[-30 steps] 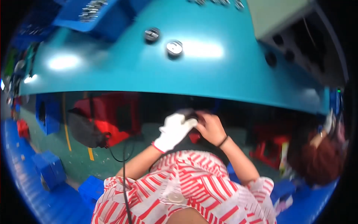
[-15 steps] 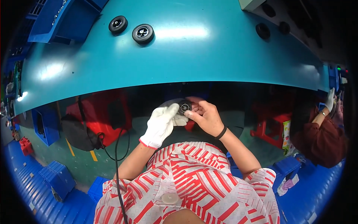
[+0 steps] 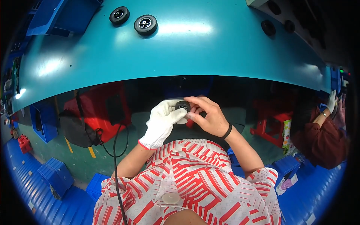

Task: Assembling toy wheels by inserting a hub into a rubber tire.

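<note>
A small black wheel point(image 3: 182, 105) with a spoked hub is held between my two hands, just in front of the table's near edge and above my lap. My left hand point(image 3: 161, 122), in a white knitted glove, grips it from the left with the thumb over its face. My bare right hand point(image 3: 210, 116), with a dark band at the wrist, has its fingers and thumb closed on the wheel's right side. The far side of the wheel is hidden by my fingers.
Two black wheels point(image 3: 145, 24) lie on the teal table point(image 3: 180, 56); more tyres point(image 3: 268, 27) rest at its far right. A blue bin point(image 3: 62, 17) stands far left. Red stools point(image 3: 272, 123) are below. A black cable point(image 3: 115, 168) hangs by my left arm. A co-worker point(image 3: 324, 135) sits at right.
The wheel has tilted and turned in my hands, its spoked face now partly covered by my left thumb. My right fingers have moved over its upper edge. The view has shifted slightly.
</note>
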`<state>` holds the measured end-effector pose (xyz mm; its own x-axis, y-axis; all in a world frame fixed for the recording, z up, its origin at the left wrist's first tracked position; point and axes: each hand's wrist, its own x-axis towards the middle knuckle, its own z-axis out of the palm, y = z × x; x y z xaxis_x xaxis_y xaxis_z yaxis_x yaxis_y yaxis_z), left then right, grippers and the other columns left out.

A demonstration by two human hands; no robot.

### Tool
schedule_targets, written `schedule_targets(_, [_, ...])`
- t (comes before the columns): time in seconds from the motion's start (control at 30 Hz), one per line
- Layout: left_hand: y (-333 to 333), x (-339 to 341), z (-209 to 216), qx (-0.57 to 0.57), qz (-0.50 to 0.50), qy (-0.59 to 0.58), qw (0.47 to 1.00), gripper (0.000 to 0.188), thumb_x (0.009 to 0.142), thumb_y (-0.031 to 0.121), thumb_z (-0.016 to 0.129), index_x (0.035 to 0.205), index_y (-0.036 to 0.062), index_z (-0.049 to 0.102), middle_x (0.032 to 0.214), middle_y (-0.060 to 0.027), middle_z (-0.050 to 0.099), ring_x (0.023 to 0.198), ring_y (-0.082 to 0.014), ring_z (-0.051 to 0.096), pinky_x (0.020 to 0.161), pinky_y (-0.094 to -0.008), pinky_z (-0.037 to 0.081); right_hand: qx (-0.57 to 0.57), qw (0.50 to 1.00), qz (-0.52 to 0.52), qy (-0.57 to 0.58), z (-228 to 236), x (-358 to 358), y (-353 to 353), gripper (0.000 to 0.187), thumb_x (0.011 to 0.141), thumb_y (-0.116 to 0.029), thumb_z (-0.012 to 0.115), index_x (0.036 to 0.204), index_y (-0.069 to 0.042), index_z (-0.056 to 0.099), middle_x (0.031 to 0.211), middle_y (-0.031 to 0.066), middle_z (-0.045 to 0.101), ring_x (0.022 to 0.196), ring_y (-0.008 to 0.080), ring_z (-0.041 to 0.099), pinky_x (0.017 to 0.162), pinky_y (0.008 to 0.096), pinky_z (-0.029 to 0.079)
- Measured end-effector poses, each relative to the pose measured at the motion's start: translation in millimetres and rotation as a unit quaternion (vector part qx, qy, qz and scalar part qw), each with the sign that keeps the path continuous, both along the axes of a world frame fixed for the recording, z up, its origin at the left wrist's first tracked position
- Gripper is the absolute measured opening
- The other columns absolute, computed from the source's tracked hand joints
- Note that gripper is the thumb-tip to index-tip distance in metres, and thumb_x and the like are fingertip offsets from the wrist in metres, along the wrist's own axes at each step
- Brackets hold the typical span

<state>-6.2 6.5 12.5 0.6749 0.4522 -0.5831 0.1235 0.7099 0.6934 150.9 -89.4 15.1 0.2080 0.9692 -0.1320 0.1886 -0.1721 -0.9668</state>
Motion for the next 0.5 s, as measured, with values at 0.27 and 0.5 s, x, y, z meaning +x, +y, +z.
schedule_targets(0.27, [-14.1, 3.1, -2.6, 0.051, 0.058, 0.015, 0.997, 0.034, 0.083, 0.004, 0.064, 0.113, -0.0076, 0.052, 0.100, -0.0138, 0.061, 0.086, -0.0164, 0.062, 0.075, -0.0273, 0.055, 0.097, 0.953, 0.036, -0.286, -4.5, -9.9, 6.2, 0.052, 0.064, -0.007, 0.074, 0.113, -0.002, 0.057, 0.089, 0.0120, 0.056, 0.076, 0.0261, 0.057, 0.065, 0.0322, 0.049])
schedule_targets(0.5, [-14.7, 3.6, -12.6, 0.071, 0.051, 0.033, 0.996, 0.030, 0.083, 0.004, 0.064, 0.110, -0.0075, 0.055, 0.096, -0.0125, 0.063, 0.081, -0.0150, 0.063, 0.071, -0.0247, 0.054, 0.115, 0.938, 0.051, -0.322, -10.0, -9.9, 7.0, 0.049, 0.063, -0.008, 0.075, 0.107, 0.002, 0.057, 0.086, 0.0126, 0.057, 0.076, 0.0265, 0.058, 0.065, 0.0329, 0.049])
